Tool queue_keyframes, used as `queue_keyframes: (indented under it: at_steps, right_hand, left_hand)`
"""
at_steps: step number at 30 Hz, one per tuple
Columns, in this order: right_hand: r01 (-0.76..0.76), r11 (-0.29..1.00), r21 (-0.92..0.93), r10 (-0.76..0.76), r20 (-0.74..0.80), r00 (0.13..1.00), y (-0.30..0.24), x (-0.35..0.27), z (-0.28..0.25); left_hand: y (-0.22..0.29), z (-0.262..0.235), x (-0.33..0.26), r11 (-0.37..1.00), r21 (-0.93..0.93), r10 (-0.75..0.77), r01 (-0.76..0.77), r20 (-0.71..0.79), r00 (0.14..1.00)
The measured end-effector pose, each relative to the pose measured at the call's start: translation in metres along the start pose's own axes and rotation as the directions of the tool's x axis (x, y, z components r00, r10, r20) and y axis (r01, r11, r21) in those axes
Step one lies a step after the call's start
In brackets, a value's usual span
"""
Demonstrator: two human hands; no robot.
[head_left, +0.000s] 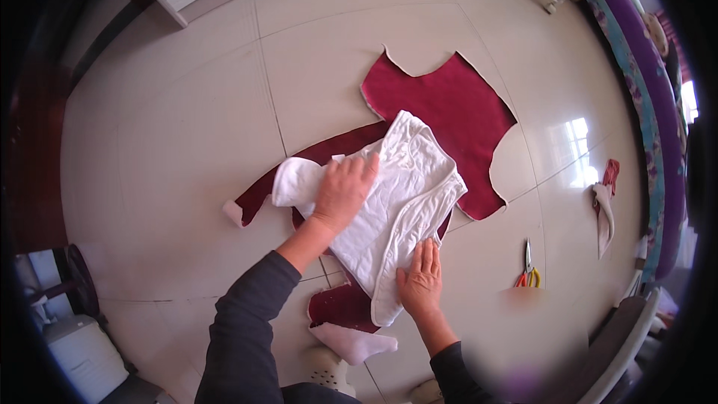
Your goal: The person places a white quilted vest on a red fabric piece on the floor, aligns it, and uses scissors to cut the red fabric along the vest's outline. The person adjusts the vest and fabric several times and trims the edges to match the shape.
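Observation:
A dark red cut piece of fabric (449, 108) with a white underside lies spread on the tiled floor. On top of it rests a folded white padded garment piece (404, 187). My left hand (342, 191) presses flat on the white piece's left part, fingers pointing up. My right hand (421, 278) lies flat on its lower edge, fingers spread. Neither hand grips anything.
Scissors (528, 268) with orange and yellow handles lie on the floor to the right. A red and white fabric scrap (604, 202) sits further right. A purple patterned bed edge (658, 105) runs along the right. A white appliance (82, 355) stands at lower left.

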State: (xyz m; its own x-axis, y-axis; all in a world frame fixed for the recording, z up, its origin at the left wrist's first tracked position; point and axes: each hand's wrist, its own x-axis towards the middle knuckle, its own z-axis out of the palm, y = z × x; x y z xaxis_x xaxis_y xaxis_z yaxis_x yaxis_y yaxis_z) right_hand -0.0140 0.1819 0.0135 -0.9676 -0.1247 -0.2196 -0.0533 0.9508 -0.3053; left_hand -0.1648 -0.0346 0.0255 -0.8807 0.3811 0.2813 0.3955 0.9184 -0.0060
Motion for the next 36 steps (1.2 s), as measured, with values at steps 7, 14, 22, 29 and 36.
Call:
queue_keyframes:
  at_steps: [7,14,22,29,36]
  right_hand:
    - [0.025,0.999,-0.048,-0.024,0.012,1.000,-0.001,-0.001,0.001]
    - [-0.006,0.998,-0.058,0.009,0.055,0.998,-0.004,0.000,-0.001]
    - [-0.023,0.998,-0.059,0.026,0.059,0.998,-0.003,0.001,0.000]
    - [0.001,0.997,-0.075,0.000,0.013,1.000,-0.003,0.000,0.003]
    - [-0.006,0.996,-0.085,0.006,-0.005,1.000,-0.001,0.000,0.007]
  left_hand:
    - [0.023,0.013,-0.018,0.999,-0.044,-0.002,0.005,0.075,0.997]
    - [0.025,0.004,-0.025,0.988,-0.147,0.035,-0.048,-0.091,0.995]
    - [-0.010,0.001,0.005,0.960,-0.233,-0.187,0.153,-0.129,0.974]
    - [-0.020,-0.011,-0.005,0.950,-0.174,-0.262,0.259,0.006,0.965]
    - [-0.018,-0.010,-0.037,0.967,-0.111,-0.223,0.231,0.079,0.972]
